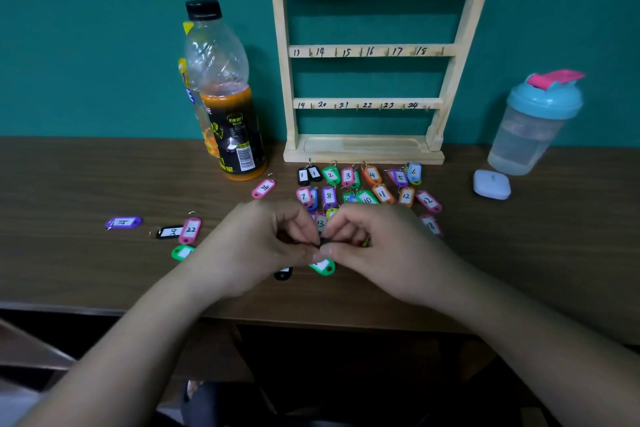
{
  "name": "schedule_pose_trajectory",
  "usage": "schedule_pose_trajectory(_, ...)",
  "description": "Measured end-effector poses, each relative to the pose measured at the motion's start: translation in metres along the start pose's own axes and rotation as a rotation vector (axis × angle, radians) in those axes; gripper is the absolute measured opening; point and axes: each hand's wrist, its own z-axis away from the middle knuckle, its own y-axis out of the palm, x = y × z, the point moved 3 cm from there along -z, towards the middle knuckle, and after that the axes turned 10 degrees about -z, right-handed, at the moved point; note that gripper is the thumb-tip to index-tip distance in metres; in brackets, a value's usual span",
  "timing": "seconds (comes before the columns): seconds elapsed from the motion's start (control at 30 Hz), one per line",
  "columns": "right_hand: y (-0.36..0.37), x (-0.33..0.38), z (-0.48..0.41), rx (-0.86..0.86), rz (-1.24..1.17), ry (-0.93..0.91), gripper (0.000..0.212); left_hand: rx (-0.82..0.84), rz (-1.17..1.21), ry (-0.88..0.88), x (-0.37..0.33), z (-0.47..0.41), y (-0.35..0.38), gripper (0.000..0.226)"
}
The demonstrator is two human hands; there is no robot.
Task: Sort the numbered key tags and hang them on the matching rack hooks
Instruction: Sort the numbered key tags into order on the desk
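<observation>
- Key tags [330,175] lay in numbered rows on the desk [69,184], just in front of the rack [367,52].
- Left grip [263,246] and right grip [374,246] met farther out from the rack, both pinching one black tag [321,242].
- Pink tag 22 [189,230] and a purple tag [123,222] lay well left of the rack.
- Juice bottle [225,97] stood beside the rack's left side, shaker [535,125] to its right.

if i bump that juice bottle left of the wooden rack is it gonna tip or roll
The juice bottle is tall and narrow, so a bump near its cap could probably topple it. The orange liquid fills only its lower part, which likely steadies it against light nudges. Its round body would probably roll on the table if it fell.
</observation>
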Motion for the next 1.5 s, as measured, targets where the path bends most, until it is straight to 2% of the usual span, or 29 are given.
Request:
schedule_pose_trajectory(0.27, 0.009, 0.0, -0.003, 0.043, 0.018, 0.042, 0.02, -0.009, -0.08, -0.004, 0.0, -0.002, 0.002, 0.026)
schedule_pose_trajectory(0.57, 0.014, -0.003, -0.001, 0.019, 0.075, 0.035, 0.016, -0.135, -0.23, 0.107, 0.001, -0.005, 0.009, 0.036)
schedule_pose_trajectory(0.7, 0.008, -0.001, -0.001, 0.07, 0.088, -0.01, 0.017, -0.165, -0.223, 0.105, 0.007, -0.003, 0.001, 0.032)
schedule_pose_trajectory(0.93, 0.011, -0.007, 0.001, 0.14, 0.134, -0.075, 0.01, -0.29, -0.245, -0.025, 0.033, 0.005, -0.039, 0.007)
schedule_pose_trajectory(1.27, 0.022, -0.002, -0.006, 0.064, 0.185, -0.171, 0.006, -0.191, -0.219, -0.15, 0.066, 0.019, -0.064, 0.009)
schedule_pose_trajectory(1.5, 0.044, 0.006, -0.021, 0.007, 0.197, -0.21, 0.015, 0.017, -0.216, -0.108, 0.055, 0.024, -0.051, 0.022)
